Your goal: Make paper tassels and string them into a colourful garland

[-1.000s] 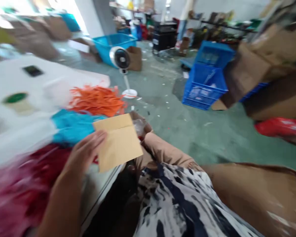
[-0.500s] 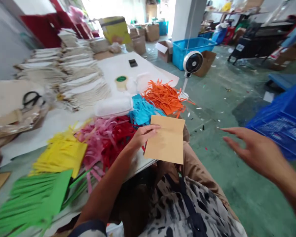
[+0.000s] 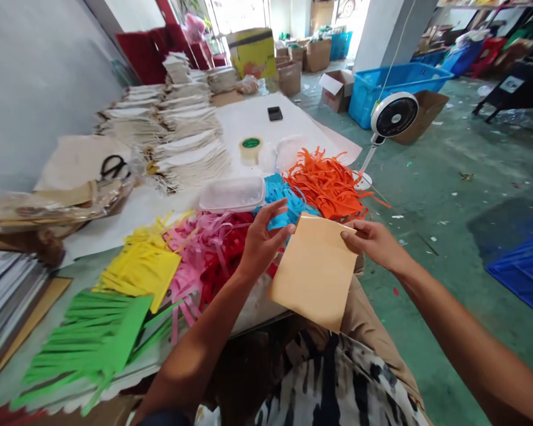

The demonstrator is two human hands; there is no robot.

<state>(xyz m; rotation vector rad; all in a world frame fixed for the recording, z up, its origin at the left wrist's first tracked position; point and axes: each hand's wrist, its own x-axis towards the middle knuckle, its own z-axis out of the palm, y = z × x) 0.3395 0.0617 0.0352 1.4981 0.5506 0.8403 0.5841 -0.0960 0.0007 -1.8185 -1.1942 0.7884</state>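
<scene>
A tan kraft paper piece (image 3: 317, 269) hangs tilted over my lap, just past the table's edge; whether it is a single sheet or a flat bag I cannot tell. My right hand (image 3: 375, 241) pinches its upper right corner between thumb and fingers. By its upper left corner is my left hand (image 3: 266, 236), thumb and fingers apart, the thumb tip at or touching the paper's edge. Fringed strips lie beyond and left of my left arm: orange (image 3: 326, 184), light blue (image 3: 282, 198), dark red (image 3: 231, 242), pink (image 3: 195, 234), yellow (image 3: 142, 266) and green (image 3: 89, 331).
On the white-covered table are a clear plastic box (image 3: 232, 194), a tape roll (image 3: 251, 149), a black phone-like object (image 3: 275, 113), scissors (image 3: 113, 167) and tall paper stacks (image 3: 186, 142). A fan (image 3: 395, 115) stands beyond the table. Blue crates (image 3: 526, 266) and cartons (image 3: 337, 89) sit on the floor.
My right hand has come in from the right and taken the paper's upper right corner. My left hand has loosened from the paper's left side. The view has turned left.
</scene>
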